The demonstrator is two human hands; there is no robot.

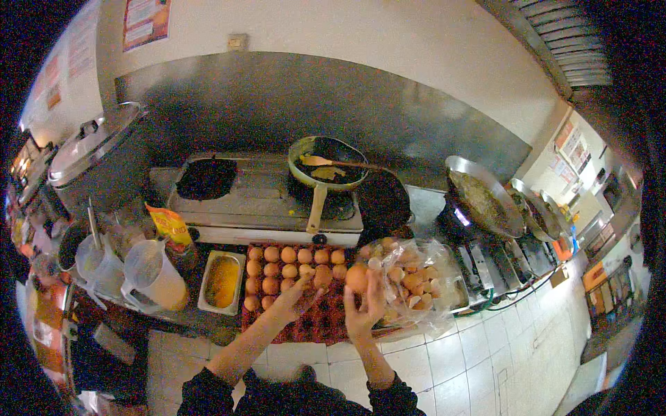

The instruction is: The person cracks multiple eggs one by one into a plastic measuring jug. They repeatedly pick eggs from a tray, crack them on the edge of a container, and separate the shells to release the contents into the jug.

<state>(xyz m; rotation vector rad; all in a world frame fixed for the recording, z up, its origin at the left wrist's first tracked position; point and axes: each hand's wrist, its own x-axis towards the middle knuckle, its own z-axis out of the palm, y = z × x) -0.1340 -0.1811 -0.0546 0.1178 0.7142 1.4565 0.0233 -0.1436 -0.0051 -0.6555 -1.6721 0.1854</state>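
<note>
My left hand (297,300) is over a red egg tray (312,330), its fingers around a brown egg (322,276). Another brown egg (357,278) is held upright in the fingertips of my right hand (365,312), beyond the tray's right edge. Rows of brown eggs (271,254) fill the back and left of the tray; its front right cups hold none. Right of my right hand, a clear plastic bag (442,260) contains many broken eggshells (413,282). Left of the tray stands a rectangular metal container (242,260) with yellow-orange liquid, probably beaten egg.
Behind the tray is a gas stove (250,208) with a frying pan (318,199) holding a wooden spatula (341,163). Plastic measuring jugs (151,270) and a yellow packet (173,224) are at left, near a large lidded pot (96,148). A wok (481,200) stands at right.
</note>
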